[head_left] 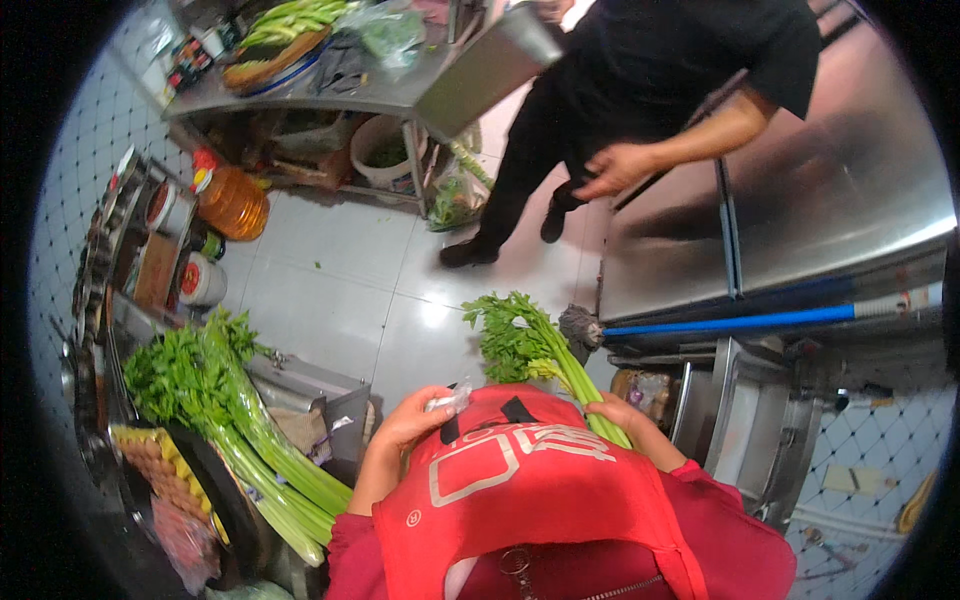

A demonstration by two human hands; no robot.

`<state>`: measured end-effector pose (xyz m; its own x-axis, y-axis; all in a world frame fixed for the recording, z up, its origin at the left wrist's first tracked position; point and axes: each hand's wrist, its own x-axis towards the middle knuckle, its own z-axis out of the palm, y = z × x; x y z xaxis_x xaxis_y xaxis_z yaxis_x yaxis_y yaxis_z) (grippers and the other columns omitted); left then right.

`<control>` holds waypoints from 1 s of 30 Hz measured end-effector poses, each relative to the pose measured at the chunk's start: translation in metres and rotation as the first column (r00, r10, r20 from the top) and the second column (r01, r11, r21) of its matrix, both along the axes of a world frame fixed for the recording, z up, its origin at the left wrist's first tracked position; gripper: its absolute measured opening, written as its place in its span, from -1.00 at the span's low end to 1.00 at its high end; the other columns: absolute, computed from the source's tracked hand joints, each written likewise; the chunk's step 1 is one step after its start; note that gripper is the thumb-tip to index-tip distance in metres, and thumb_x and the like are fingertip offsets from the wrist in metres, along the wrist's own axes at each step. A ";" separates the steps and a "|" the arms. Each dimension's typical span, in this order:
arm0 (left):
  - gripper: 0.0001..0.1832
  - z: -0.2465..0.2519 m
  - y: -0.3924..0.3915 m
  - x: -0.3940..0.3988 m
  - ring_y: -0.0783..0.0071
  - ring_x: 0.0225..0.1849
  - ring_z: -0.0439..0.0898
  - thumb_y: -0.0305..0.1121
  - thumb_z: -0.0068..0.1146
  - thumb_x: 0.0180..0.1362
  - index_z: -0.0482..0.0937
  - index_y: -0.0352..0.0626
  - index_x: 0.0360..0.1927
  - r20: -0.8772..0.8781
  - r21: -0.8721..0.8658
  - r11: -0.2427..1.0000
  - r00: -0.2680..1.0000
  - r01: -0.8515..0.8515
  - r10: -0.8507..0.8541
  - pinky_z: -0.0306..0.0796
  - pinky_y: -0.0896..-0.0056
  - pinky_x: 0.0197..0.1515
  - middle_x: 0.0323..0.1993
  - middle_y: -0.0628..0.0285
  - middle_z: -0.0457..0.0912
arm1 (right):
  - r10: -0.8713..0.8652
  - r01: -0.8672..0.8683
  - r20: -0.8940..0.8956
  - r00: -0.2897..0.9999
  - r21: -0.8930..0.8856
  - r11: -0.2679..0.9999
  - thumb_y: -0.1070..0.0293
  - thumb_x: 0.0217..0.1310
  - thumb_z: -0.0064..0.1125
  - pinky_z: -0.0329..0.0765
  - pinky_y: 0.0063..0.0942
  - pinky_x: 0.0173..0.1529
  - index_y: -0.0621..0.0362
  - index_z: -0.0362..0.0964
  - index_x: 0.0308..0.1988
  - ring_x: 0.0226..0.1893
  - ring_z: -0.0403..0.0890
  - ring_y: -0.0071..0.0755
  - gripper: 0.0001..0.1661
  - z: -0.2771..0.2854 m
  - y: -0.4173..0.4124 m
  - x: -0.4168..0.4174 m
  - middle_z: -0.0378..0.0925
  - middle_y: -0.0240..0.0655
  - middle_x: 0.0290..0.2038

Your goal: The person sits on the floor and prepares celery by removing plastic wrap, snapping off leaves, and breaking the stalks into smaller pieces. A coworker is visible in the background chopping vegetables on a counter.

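My left hand (420, 420) is at the front left of the red apron (540, 480), closed around a crumpled piece of clear plastic (459, 394). On the right side of the apron my right hand (619, 414) grips a bunch of celery (566, 360) by its stalks, with the leaves pointing away over the floor. More celery in clear wrap (262, 435) lies at the left, its leafy end away from me and its stalk ends close to my left sleeve.
Another person (600, 82) in black walks ahead, holding a metal container (487, 75). A mop with a blue handle (727, 321) lies at right before steel cabinets. Eggs (161, 472) are at lower left. A jug of oil (232, 202) and a steel table (390, 90) stand farther off.
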<state>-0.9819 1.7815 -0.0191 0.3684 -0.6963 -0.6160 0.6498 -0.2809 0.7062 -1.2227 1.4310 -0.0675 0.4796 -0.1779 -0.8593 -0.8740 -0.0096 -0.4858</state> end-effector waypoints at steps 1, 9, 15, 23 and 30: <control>-0.72 -0.001 -0.002 -0.001 0.54 -0.23 0.52 -0.35 0.14 0.14 0.48 -0.20 -0.10 0.075 0.024 1.000 0.997 0.018 -0.019 0.41 0.52 -0.18 -0.25 0.29 0.55 | -0.047 0.047 -0.005 0.999 0.015 0.999 0.06 -0.06 0.18 0.40 -0.41 -0.10 0.21 0.36 0.02 -0.19 0.47 -0.35 -0.35 -0.012 -0.003 -0.010 0.50 -0.21 -0.17; -0.75 -0.014 0.032 0.010 0.46 -0.30 0.59 -0.44 0.09 0.15 0.46 -0.21 -0.08 0.037 0.181 0.918 0.936 -0.352 0.351 0.48 0.54 -0.38 -0.29 0.19 0.57 | -0.224 0.224 -0.109 0.969 -0.015 0.975 0.04 -0.12 0.21 0.46 -0.34 -0.18 0.25 0.44 -0.08 -0.29 0.54 -0.29 -0.37 -0.033 -0.004 -0.016 0.54 -0.21 -0.26; -0.69 0.015 0.023 0.011 0.39 -0.30 0.60 -0.60 -0.07 0.14 0.43 -0.18 -0.03 0.083 0.033 0.900 0.898 -0.435 0.432 0.53 0.45 -0.40 -0.24 0.11 0.58 | -0.306 0.306 0.004 0.952 -0.038 0.951 0.07 -0.10 0.21 0.48 -0.38 -0.25 0.22 0.47 -0.11 -0.38 0.54 -0.34 -0.43 -0.064 -0.003 -0.025 0.55 -0.25 -0.32; -0.74 -0.001 0.021 0.018 0.62 -0.48 0.44 -0.53 -0.04 0.12 0.50 -0.14 -0.10 0.079 0.095 0.902 0.906 -0.421 0.415 0.33 0.63 -0.46 -0.42 0.35 0.49 | -0.238 0.240 0.031 0.971 -0.093 0.966 0.09 -0.10 0.23 0.47 -0.34 -0.15 0.26 0.44 -0.07 -0.27 0.56 -0.29 -0.39 -0.039 -0.003 -0.011 0.56 -0.17 -0.24; -0.48 -0.004 -0.011 0.028 0.38 -0.17 0.47 -0.66 -0.20 -0.16 0.40 -0.24 0.00 -0.087 -0.062 0.904 0.904 -0.423 0.418 0.50 0.13 -0.05 -0.20 0.21 0.43 | -0.297 0.313 0.123 0.947 -0.145 0.939 0.14 -0.11 0.24 0.48 -0.37 -0.18 0.28 0.44 -0.10 -0.30 0.56 -0.32 -0.42 -0.043 -0.011 -0.017 0.56 -0.20 -0.27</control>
